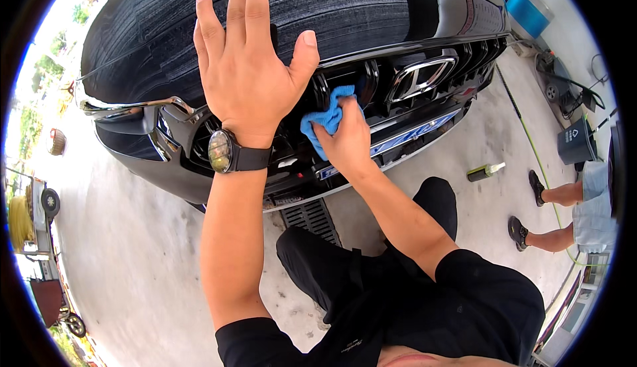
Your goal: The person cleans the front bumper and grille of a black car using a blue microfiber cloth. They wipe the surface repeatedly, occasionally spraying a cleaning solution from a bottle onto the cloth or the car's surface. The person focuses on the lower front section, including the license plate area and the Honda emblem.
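A black car's front end fills the upper view, its hood reflecting light in streaks. My left hand, with a watch on the wrist, is spread with its fingers apart over the hood's front edge; whether it touches the paint I cannot tell. My right hand grips a crumpled blue cloth against the dark grille, left of the chrome badge. Below the cloth runs a blue licence plate, partly hidden by my right hand. A chrome strip borders the headlight at left.
A bottle stands on the concrete floor at right. Beyond it are a person's legs, a green hose, a dark bin and a wheeled machine. A drain grate lies under the bumper. A wheeled hose cart is at far left.
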The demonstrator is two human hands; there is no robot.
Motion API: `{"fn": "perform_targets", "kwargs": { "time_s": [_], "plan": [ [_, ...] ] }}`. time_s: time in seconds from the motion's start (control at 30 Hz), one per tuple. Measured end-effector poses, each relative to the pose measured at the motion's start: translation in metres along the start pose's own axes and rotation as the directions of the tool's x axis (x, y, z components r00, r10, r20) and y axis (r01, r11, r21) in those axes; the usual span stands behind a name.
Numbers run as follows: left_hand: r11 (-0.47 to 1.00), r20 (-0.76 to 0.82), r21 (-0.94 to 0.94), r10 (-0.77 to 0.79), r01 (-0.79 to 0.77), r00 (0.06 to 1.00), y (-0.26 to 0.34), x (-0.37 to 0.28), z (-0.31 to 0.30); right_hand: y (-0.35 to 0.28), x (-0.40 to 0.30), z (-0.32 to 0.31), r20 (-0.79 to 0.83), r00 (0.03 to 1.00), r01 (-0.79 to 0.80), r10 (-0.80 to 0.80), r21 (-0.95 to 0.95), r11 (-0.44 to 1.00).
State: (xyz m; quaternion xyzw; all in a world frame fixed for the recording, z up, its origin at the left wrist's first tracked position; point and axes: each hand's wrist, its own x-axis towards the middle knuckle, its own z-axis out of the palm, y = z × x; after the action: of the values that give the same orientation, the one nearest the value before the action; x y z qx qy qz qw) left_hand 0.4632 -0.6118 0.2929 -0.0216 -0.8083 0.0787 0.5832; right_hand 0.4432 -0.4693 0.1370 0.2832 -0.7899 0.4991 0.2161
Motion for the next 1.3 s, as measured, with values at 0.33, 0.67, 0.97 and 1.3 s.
{"fn": "perform_targets", "kwargs": {
  "time_s": [0.33,0.67,0.97,1.3],
  "plan": [
    [0.999,0.007,0.048,-0.002,0.002,1.0,0.014,-0.008,0.004,0.023,-0.023,0.024,0.062,0.993,-0.099,0.104,-0.069,0.993],
    [0.925,0.188,-0.38,0.104,-0.025,0.977,-0.02,-0.001,-0.015,-0.063,0.008,0.025,-0.179,0.935,0.331,-0.308,0.123,0.936],
    [0.892,0.242,-0.434,-0.02,0.127,0.97,-0.019,-0.01,-0.012,-0.033,-0.024,0.046,0.252,0.949,-0.192,0.19,-0.016,0.981],
    [0.866,0.201,-0.486,-0.022,0.119,0.979,-0.022,-0.016,-0.01,-0.031,-0.027,0.055,0.266,0.941,-0.221,0.211,0.008,0.975]
  ]
}}
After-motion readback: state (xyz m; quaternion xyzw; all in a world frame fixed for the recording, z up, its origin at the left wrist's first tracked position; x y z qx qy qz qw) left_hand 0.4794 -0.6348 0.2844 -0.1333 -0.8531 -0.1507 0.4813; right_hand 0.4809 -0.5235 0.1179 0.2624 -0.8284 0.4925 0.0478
